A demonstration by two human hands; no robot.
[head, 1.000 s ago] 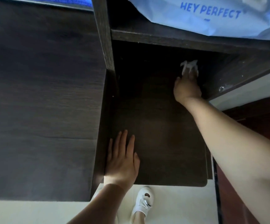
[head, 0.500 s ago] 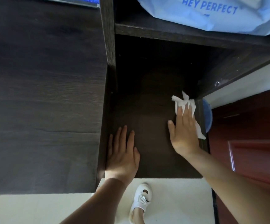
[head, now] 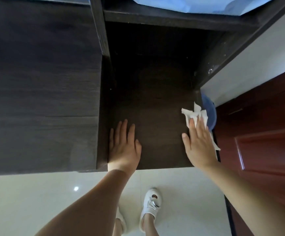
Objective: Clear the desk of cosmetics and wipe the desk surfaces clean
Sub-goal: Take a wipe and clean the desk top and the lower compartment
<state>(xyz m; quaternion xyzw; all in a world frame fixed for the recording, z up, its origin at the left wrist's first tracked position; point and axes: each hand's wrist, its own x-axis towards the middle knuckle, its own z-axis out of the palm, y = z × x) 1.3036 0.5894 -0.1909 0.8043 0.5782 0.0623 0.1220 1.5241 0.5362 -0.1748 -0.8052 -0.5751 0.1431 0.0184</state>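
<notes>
From the head view we see a blue bag (head: 206, 5) on the top shelf; we cannot tell what is inside. Our right hand (head: 199, 147) presses a white tissue (head: 192, 114) flat, fingers straight and together, at the dark desk's (head: 155, 92) right edge. The crumpled tissue points away from us. Our left hand (head: 123, 147) lies flat, fingers together.

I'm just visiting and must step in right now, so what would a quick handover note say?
Left hand: flat, bracing on the lower desk surface.
Right hand: flat, pressing a white tissue at that surface's right edge.
Done: no cosmetics visible on the desk.
Left: whether wiping is complete cannot be told; the larger desk top may need a pass. Blue bag sits on the shelf above.
</notes>
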